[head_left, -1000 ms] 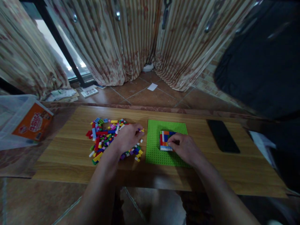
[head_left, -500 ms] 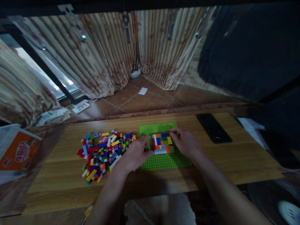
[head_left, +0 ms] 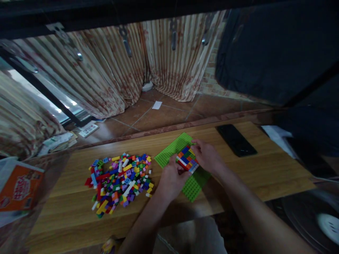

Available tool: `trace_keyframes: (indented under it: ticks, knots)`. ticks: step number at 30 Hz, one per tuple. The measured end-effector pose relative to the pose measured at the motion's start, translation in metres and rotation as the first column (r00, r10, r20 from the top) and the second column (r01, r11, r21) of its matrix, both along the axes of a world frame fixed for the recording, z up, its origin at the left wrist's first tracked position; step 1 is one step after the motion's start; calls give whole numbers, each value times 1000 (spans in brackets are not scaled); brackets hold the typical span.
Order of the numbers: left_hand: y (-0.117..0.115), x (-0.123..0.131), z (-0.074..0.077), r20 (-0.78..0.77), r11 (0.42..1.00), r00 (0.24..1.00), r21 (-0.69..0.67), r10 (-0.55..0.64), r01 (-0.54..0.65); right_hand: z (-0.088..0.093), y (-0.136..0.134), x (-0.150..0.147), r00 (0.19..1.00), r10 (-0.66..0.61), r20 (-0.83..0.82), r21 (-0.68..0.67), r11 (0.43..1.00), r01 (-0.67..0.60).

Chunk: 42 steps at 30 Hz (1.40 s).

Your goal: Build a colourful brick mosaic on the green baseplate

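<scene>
A square block of multicoloured toy bricks (head_left: 186,157) sits over the green studded baseplate (head_left: 194,187), which lies turned at a slant on the table. My left hand (head_left: 172,178) is closed on the block's near left side, thumb along its front edge. At the far right side, the fingers of my right hand (head_left: 208,155) grip the same block. Parts of the plate are hidden behind my hands and the block. Whether the block is raised off the plate I cannot tell.
Loose toy bricks (head_left: 122,180) lie in a wide pile on the wooden table (head_left: 63,211), left of my hands. A black phone (head_left: 236,140) rests to the right. An orange-labelled plastic tub (head_left: 21,187) stands beyond the table's left end.
The baseplate and brick block have rotated from square-on to slanted. My left hand has moved right, away from the pile, and closed on the block. The view has shifted slightly.
</scene>
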State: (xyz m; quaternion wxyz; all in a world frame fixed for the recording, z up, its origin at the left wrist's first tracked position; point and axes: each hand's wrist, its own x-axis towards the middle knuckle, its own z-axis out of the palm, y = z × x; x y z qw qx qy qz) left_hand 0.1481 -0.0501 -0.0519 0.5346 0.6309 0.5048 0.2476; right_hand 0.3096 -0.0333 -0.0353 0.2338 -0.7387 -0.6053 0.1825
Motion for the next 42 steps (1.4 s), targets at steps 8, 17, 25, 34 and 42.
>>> trace_keyframes:
  ticks: [8, 17, 25, 34, 42]
  knots:
    - [-51, 38, -8, 459, 885, 815, -446, 353, -132, -5, 7, 2, 994, 28, -108, 59, 998, -22]
    - [-43, 22, -11, 376, 939, 903, -335, 209, -78, -11, 6, 13, 974, -81, 212, 67, 995, 68]
    - [-23, -9, 5, 174, 976, 974, 133, 146, -170, -26, 7, -11, 898, 28, 440, 23, 999, -42]
    - [15, -57, 11, 260, 839, 903, 347, 343, -419, -24, 6, -53, 891, 163, 424, 10, 983, -184]
    - [37, -117, 26, 392, 691, 747, 304, 537, -656, -10, -8, -77, 924, 239, 300, 248, 915, -317]
